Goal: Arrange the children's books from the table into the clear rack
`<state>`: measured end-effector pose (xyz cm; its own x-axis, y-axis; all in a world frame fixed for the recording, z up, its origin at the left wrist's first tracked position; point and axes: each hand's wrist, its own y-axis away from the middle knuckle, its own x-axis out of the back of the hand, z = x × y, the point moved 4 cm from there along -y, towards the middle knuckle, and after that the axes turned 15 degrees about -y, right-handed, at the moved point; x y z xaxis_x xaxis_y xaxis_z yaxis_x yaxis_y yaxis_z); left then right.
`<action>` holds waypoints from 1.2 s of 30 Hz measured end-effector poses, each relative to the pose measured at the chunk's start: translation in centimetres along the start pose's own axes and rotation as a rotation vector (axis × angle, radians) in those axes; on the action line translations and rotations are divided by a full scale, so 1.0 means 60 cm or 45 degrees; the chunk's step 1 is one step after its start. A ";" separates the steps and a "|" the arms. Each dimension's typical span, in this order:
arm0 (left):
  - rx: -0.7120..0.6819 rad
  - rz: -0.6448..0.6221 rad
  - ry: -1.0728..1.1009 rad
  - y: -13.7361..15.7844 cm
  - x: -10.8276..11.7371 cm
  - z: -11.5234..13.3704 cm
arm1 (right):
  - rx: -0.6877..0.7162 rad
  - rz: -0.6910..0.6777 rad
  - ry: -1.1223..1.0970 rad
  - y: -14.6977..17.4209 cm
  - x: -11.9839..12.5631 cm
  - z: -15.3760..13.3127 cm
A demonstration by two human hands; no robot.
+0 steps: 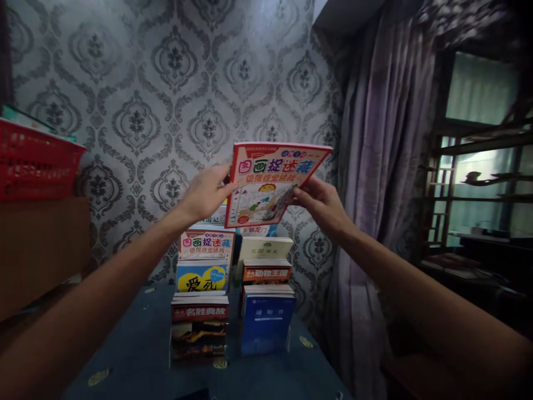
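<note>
Glossy paper book (272,183); red plastic basket (35,164).

held red book (270,183): 图画捉迷藏 | blue book (266,325): 通知书 | orange-banded book (267,273): 动物王国 | yellow book (202,278): 爱玩

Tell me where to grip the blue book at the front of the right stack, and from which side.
Take the blue book by its two side edges, coming from the front and slightly above. It stands upright, cover facing out, at the front of the tiered stand; the orange-banded book sits right behind it, so the back is blocked. Both hands are busy: the left hand and right hand hold the red picture book.
</note>
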<state>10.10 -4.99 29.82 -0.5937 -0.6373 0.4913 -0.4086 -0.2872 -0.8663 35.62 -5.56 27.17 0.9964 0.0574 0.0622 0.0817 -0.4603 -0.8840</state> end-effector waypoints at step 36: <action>0.132 -0.574 -0.121 -0.014 -0.214 -0.050 | -0.654 0.176 -0.320 0.057 0.100 0.259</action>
<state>15.98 5.61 24.48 -0.3052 -0.4939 0.8142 -0.5370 -0.6169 -0.5754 41.54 6.96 17.36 0.9678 0.1458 -0.2050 0.0140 -0.8449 -0.5347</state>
